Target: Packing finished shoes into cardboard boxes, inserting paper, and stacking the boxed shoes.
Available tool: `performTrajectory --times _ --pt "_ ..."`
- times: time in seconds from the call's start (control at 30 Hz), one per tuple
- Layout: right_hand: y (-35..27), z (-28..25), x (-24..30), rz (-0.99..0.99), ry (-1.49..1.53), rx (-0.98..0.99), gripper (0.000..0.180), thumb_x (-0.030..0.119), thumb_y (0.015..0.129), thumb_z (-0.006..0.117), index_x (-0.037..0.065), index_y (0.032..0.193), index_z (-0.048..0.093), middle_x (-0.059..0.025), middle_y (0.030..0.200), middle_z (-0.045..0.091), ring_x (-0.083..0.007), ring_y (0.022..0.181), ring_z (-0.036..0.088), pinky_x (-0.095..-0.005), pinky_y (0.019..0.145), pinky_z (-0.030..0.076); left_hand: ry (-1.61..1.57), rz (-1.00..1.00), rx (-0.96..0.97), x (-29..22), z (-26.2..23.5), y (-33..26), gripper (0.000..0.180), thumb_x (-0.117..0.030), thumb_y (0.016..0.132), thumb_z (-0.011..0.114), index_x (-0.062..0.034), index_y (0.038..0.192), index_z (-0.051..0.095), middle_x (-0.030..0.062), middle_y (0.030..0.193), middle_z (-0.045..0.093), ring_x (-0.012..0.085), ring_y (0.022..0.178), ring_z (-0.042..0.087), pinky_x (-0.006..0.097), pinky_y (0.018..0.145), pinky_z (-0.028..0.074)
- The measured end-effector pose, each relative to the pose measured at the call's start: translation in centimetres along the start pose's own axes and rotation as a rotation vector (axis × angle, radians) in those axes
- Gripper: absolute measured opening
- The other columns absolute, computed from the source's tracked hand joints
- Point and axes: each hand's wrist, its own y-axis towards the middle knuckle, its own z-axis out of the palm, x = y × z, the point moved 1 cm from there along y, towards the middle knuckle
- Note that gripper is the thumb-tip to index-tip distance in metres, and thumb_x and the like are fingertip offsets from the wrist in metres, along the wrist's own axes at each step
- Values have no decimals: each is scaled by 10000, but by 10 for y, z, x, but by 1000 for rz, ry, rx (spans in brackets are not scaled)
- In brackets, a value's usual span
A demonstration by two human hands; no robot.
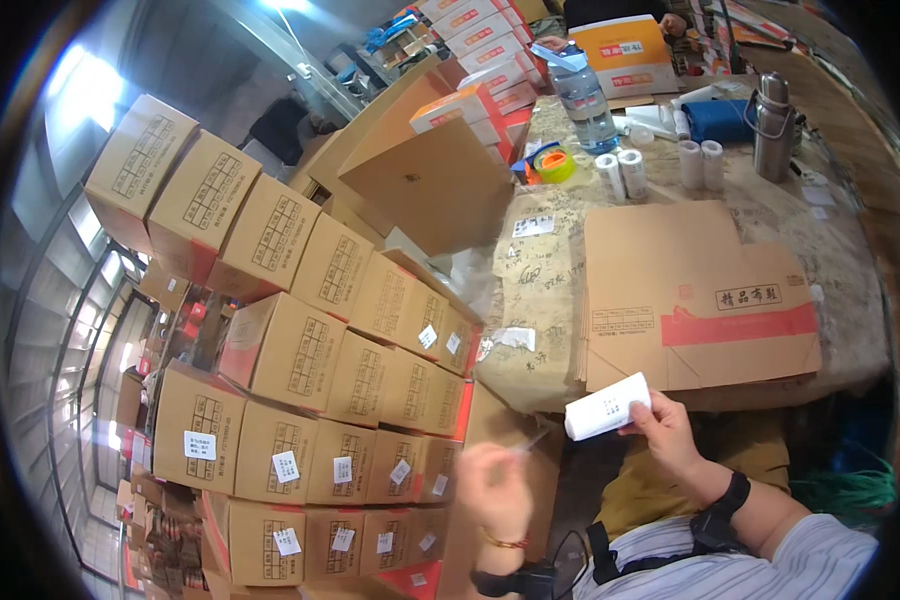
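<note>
While your right hand (pixel 667 428) grips a white roll of labels (pixel 607 406) by its right end, fingers wrapped about it, the roll sits just off the near edge of the worktable (pixel 530 290) and below the flattened carton blank (pixel 690 300) that lies on that surface. Your left hand (pixel 492 487) is motion-blurred; its fingers appear pinched on a thin, pale strip (pixel 533 441) that points up toward the roll, most likely a single label peeled off, though the blur keeps me from confirming the hold or the strip's nature. My judgement is that you are at the peel-off step: one label drawn from the roll, not yet stuck down. To your left stands the stack of sealed brown boxes (pixel 310 350), many of them already carrying small white stickers (pixel 286 466) on their faces, while several in the upper rows show none. The next move, as I assess it, calls for carrying the strip flat and unfolded to a bare box face and pressing it down square, with the roll held clear so no further labels pull loose. Spare label rolls (pixel 622 172), a tape roll (pixel 555 163), a water bottle (pixel 582 100) and a steel flask (pixel 773 125) stand at the table's far side, well apart from both hands.
</note>
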Motion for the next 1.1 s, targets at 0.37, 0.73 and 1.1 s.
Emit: performTrajectory --times 0.37,0.73,1.1 --pt "-10 0 6 39 -9 51 255 152 949 520 -66 1050 605 -83 1051 571 -150 885 606 -271 729 541 -1101 -537 -160 54 -73 100 619 -336 964 478 -164 1467 159 26 1077 506 118 813 489 292 731 445" --pt "-6 14 40 -554 -586 267 120 82 821 660 -19 882 637 -167 1110 592 -230 882 617 -293 728 494 -592 -400 669 2 33 -7 410 -120 894 586 -8 1278 495 133 1215 528 200 1091 534 303 909 434" --pt "-11 11 33 -535 -549 211 146 80 817 658 -26 916 634 -156 1045 621 -247 850 632 -307 700 505 -212 -81 346 -27 36 -6 313 -23 626 792 -15 924 697 114 942 675 224 875 639 323 776 509"
